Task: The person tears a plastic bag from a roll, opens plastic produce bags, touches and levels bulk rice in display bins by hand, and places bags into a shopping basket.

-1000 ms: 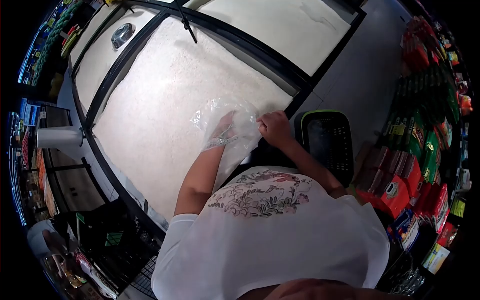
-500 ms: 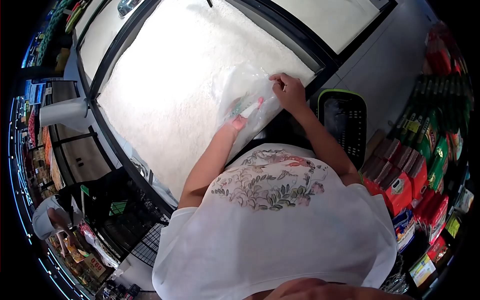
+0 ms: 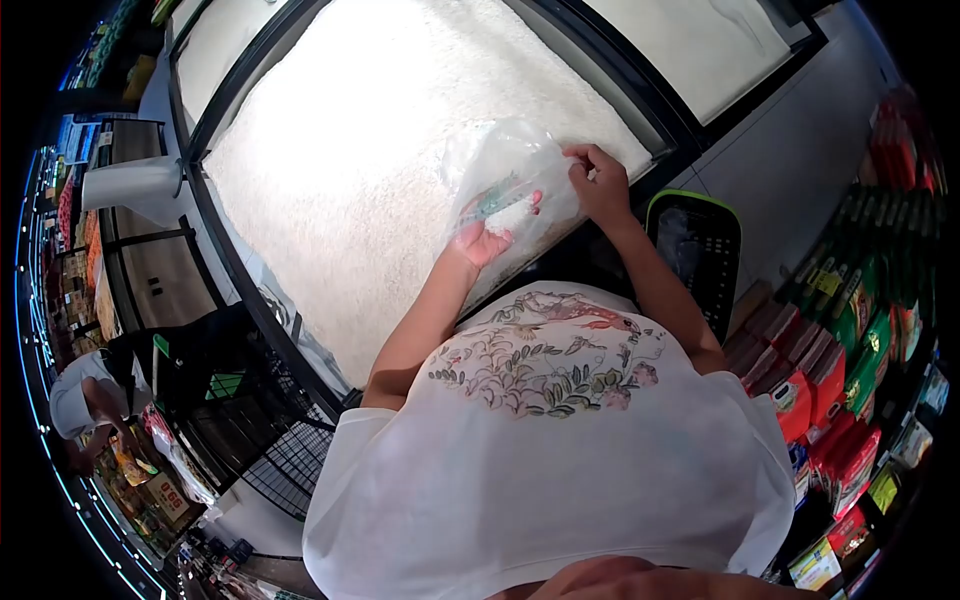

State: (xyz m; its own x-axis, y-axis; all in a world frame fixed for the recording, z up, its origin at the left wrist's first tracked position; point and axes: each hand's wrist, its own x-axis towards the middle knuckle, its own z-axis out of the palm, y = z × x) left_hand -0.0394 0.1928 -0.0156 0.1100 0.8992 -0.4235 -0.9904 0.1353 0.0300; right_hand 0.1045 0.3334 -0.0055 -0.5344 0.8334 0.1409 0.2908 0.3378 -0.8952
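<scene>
A clear plastic bag (image 3: 520, 150) with a teal print is spread over the white grains, which look like rice (image 3: 330, 130), in a large black-framed bin. My left hand (image 3: 483, 245) is curled at the near side of the bag, its fingers partly covered by the film. A white patch, apparently grains, shows between its palm and fingertips. Whether this hand is inside the bag or under it, I cannot tell. My right hand (image 3: 600, 180) pinches the bag's right edge, thumb and fingers together.
A black basket with a green rim (image 3: 695, 250) stands right of the bin. Red and green packages (image 3: 850, 350) are stacked farther right. On the left are a roll of plastic bags (image 3: 130, 187), a black wire cart (image 3: 280, 450) and another person (image 3: 90, 395) by shelves.
The bag has opened out and lifted slightly, its film rounder now. The white patch by my left fingers shows more. Both hands sit a little farther right in view; the right still pinches.
</scene>
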